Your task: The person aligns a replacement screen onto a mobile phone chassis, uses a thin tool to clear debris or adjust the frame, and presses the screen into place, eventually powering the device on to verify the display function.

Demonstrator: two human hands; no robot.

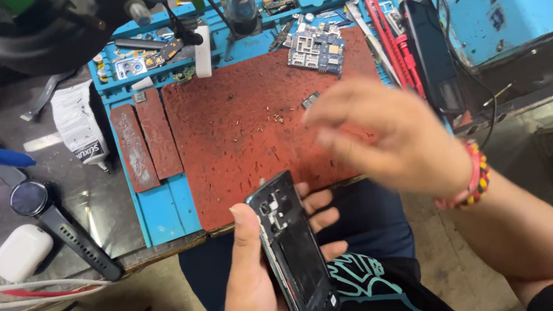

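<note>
My left hand (253, 278) grips an opened black phone frame (295, 251), held upright over my lap, inner side facing up. My right hand (386, 135) hovers blurred over the near right part of the worn red work mat (238, 132), fingers loosely curled pointing left; nothing shows between them. A small dark part (310, 99) lies on the mat just beyond its fingertips. A blue circuit board (316, 46) rests at the mat's far edge.
A blue tray (164, 215) frames the mat, with small parts and tools along the back. Red-handled tools (392, 39) and a black phone (433, 59) lie at the right. A smartwatch (52, 218), white earbud case (21, 251), cables and a glue tube (78, 123) sit left.
</note>
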